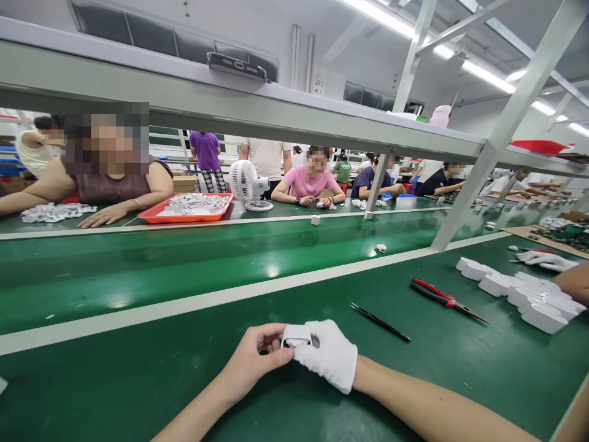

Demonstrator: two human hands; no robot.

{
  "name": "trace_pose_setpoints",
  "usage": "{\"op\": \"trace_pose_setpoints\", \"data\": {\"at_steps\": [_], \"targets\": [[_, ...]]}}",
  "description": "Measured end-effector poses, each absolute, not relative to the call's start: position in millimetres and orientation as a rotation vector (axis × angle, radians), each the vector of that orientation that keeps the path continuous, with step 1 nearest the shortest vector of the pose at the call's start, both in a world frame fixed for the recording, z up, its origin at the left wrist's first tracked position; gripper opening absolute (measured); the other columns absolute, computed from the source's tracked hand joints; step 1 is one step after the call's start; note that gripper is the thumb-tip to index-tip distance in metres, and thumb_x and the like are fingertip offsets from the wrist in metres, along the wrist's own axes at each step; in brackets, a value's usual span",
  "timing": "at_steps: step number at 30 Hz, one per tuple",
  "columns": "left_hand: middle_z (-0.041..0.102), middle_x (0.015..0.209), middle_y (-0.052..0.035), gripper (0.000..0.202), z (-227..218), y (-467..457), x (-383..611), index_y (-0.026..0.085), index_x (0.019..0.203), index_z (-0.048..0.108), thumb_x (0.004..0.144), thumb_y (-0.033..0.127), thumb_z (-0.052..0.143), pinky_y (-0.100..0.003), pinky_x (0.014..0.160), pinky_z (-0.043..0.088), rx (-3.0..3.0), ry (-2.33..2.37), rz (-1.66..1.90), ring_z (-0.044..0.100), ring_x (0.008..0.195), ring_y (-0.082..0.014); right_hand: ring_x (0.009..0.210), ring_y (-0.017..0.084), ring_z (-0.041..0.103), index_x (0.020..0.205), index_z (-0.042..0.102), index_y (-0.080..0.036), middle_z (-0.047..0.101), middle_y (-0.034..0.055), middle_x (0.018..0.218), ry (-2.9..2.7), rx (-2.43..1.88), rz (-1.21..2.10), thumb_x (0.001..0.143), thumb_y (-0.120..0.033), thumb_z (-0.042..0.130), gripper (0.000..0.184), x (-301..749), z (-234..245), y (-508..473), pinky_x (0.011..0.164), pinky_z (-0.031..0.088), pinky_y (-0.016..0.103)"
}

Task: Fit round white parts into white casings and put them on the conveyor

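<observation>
together the bare left hand (255,356) and gloved right hand (329,356) pinch a small white casing (296,336) over the green bench (138,380)

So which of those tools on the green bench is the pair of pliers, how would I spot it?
Start at the near green bench, then look right of the white-gloved right hand, toward the row of white housings. The pliers lie flat just before that row. Their red and black handles set them apart from the thin, all-black tweezers lying closer to the hand.

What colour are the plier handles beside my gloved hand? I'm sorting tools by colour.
The pliers have red and black handles, seen in the head view.
</observation>
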State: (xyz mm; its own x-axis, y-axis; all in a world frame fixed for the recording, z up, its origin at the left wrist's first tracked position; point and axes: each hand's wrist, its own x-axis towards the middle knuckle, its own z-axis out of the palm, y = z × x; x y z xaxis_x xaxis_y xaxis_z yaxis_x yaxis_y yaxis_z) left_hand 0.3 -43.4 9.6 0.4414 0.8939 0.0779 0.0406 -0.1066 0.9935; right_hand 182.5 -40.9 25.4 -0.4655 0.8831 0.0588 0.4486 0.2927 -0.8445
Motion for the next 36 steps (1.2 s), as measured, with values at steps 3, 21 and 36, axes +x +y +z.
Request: {"op": "trace_pose_setpoints", "data": {"at_steps": [3, 21, 36], "targets": [[0.062, 0.069, -0.0035, 0.049, 8.2, -42.5, 0.2, 0.015, 0.108, 0.067, 0.068, 0.043, 0.070, -0.026, 0.064, 0.041, 1.504, 0.859, 0.903, 0.052, 0.067, -0.0156, 0.051, 0.007, 0.038, 0.076, 0.069, -0.016, 0.053, -0.0039, 0.058, -2.023, -1.189, 1.084, 0.076, -0.037, 0.057, 0.024, 182.6, 23.9, -40.6, 0.050, 0.032, 0.018], [0.061, 0.070, -0.0031, 0.056, 7.2, -42.9, -0.3, 0.016, 0.112, 0.065, 0.066, 0.047, 0.071, -0.026, 0.064, 0.040, 1.494, 0.897, 0.903, 0.050, 0.066, -0.0148, 0.052, 0.007, 0.037, 0.063, 0.060, -0.015, 0.046, -0.0046, 0.054, -2.026, -1.253, 1.103, 0.076, -0.038, 0.057, 0.026, 182.4, 23.4, -40.8, 0.048, 0.027, 0.020], [0.036, 0.052, 0.0082, 0.061, 8.0, -48.7, 2.3, 0.011, 0.120, 0.057, 0.065, 0.032, 0.073, -0.024, 0.054, 0.027, 1.507, 1.209, 1.155, 0.032, 0.052, -0.0081, 0.088, 0.016, 0.056, 0.120, 0.052, -0.023, 0.061, 0.0028, 0.102, -1.739, -0.949, 1.288, 0.079, -0.032, 0.061, 0.043, 181.7, 10.1, -32.2, 0.079, 0.045, 0.028]]}}
